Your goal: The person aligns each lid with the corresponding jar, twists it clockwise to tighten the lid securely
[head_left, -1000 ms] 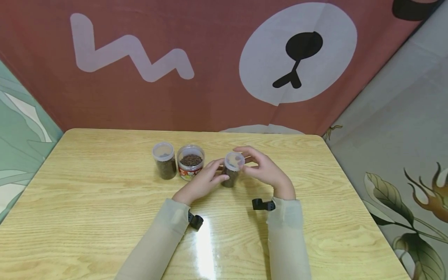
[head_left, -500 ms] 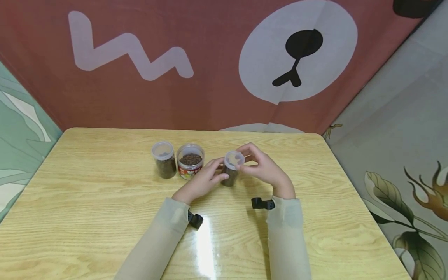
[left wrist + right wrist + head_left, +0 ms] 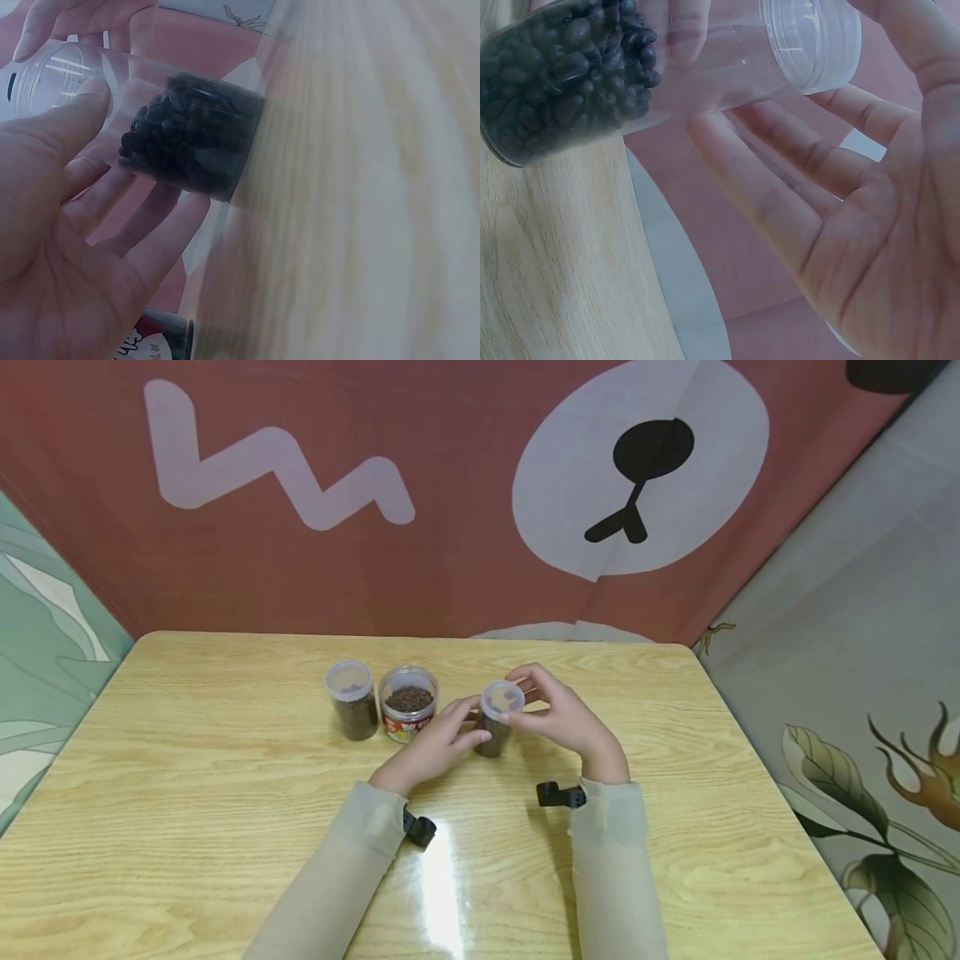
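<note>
A clear plastic jar (image 3: pixel 496 732) of dark beans stands upright on the table, topped by a translucent white lid (image 3: pixel 502 696). My left hand (image 3: pixel 431 750) holds its body from the left, thumb in front and fingers behind. In the left wrist view the beans (image 3: pixel 191 139) fill only the jar's lower part. My right hand (image 3: pixel 570 722) grips the lid from the right, its thumb at the front rim and its fingers round the back. The right wrist view shows those fingers along the lid (image 3: pixel 821 49) and upper jar.
Left of my left hand stands an open tub (image 3: pixel 405 727) with a red label and brown granules inside. Beside it is a second lidded jar (image 3: pixel 356 717) with dark contents. The wooden table (image 3: pixel 225 760) meets a red printed cloth (image 3: pixel 465 568) at its back edge.
My right thumb has slid left along the front of the lid, while the fingers behind it have shifted right. The left hand and the jar stay in place.
</note>
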Demonstrator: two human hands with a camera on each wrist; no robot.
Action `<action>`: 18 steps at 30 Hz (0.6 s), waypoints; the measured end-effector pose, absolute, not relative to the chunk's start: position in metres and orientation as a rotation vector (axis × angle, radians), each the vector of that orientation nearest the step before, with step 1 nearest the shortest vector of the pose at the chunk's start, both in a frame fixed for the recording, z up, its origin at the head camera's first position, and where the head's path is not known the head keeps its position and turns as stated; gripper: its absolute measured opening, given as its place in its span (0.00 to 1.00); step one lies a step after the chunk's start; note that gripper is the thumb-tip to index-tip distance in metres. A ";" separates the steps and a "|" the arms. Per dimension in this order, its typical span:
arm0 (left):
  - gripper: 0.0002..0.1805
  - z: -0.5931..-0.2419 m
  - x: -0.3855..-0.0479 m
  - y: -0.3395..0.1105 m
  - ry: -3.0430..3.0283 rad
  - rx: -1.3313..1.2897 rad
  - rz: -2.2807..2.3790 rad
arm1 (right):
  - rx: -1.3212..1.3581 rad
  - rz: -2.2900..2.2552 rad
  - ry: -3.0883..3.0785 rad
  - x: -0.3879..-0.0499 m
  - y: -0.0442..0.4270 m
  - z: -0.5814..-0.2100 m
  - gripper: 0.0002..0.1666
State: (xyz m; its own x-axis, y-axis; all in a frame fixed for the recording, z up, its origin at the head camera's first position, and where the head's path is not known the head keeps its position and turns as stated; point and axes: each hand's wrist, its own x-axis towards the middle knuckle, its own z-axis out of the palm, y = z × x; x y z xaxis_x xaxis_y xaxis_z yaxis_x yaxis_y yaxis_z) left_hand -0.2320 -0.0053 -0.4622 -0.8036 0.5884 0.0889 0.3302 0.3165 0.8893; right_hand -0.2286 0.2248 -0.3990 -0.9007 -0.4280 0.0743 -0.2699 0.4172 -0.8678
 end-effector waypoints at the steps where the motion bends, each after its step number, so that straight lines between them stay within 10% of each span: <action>1: 0.33 -0.463 -0.232 -0.005 2.335 0.833 1.482 | -0.623 -1.489 2.509 -0.229 0.225 -0.399 0.27; 18: 0.34 -0.463 -0.233 -0.006 2.341 0.832 1.466 | -0.859 -1.484 2.484 -0.230 0.233 -0.404 0.29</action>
State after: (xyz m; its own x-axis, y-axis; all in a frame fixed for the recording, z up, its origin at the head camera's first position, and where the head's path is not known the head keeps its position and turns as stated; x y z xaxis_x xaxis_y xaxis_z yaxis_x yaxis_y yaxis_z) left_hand -0.2329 -0.0060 -0.4626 -0.8035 0.5896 0.0822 0.3315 0.3284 0.8845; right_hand -0.2304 0.2329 -0.4043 -0.8309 -0.5273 0.1774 -0.4062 0.3571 -0.8411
